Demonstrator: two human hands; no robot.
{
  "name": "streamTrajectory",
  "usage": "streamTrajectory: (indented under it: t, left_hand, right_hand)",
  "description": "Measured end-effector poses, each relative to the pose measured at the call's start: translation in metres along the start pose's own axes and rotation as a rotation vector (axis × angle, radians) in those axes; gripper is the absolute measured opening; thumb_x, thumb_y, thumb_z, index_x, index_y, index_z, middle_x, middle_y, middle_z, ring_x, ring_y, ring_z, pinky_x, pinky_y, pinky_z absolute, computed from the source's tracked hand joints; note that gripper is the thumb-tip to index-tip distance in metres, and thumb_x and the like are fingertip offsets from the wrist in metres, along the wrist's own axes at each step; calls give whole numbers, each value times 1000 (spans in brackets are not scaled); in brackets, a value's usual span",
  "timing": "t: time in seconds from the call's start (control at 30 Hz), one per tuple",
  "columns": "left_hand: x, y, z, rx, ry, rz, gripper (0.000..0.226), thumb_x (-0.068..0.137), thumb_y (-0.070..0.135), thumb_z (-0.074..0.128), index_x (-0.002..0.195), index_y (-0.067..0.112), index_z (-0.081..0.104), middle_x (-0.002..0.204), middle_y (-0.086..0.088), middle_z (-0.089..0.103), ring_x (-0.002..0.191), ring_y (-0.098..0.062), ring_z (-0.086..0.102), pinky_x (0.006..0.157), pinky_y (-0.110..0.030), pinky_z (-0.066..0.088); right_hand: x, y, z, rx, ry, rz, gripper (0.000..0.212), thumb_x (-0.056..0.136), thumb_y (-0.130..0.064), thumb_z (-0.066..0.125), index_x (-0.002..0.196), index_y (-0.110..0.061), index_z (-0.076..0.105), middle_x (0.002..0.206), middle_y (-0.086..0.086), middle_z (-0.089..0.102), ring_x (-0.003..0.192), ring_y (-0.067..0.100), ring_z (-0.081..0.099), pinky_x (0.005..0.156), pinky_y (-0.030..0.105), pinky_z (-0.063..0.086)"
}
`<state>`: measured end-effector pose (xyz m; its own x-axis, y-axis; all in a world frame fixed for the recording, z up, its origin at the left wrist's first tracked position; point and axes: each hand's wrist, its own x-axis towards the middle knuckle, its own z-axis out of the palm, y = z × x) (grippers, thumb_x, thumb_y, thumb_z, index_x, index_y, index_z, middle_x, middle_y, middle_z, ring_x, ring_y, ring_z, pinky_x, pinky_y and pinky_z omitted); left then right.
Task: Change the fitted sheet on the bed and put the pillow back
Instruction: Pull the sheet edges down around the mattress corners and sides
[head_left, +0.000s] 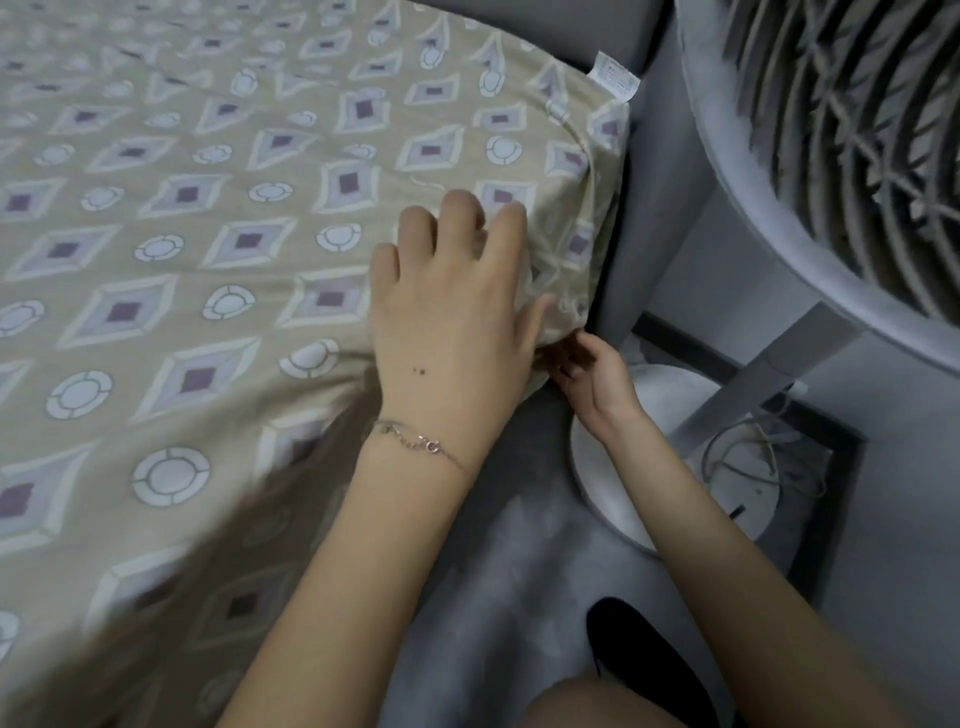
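Note:
A beige fitted sheet (208, 218) with a diamond and circle pattern covers the mattress. Its white care label (613, 78) sticks up at the far right corner. My left hand (452, 301), a thin bracelet on its wrist, rests flat on top of the near right mattress corner with its fingers spread and the thumb over the edge. Lower down, my right hand (592, 374) curls its fingers around the sheet's bottom hem at that corner's underside. No pillow shows in the view.
A large grey standing fan (831, 156) stands close to the right of the bed. Its round white base (675, 467) and a coiled cable (753, 457) lie on the grey floor. A black shoe (639, 660) is at the bottom.

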<state>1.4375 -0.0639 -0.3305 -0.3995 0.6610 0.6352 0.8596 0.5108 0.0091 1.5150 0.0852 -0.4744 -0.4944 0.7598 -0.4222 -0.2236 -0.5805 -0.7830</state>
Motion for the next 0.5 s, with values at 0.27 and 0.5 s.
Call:
streamTrajectory:
  t: [0.27, 0.5]
  left_hand:
    - [29, 14, 65, 355, 213, -35, 29, 73, 23, 77, 67, 22, 49, 66, 5, 47, 60, -15, 47, 57, -28, 27]
    - [35, 4, 72, 378, 279, 78, 35, 83, -5, 38, 64, 23, 46, 59, 5, 45, 52, -14, 43, 50, -26, 30]
  right_hand:
    - [10, -6, -4, 2, -65, 77, 34, 103, -39, 38, 106, -16, 63, 77, -3, 70, 87, 16, 62, 84, 28, 48]
    - [19, -17, 5, 113, -57, 49, 46, 104, -35, 35, 139, -9, 49, 123, 11, 62, 113, 25, 59, 90, 33, 50]
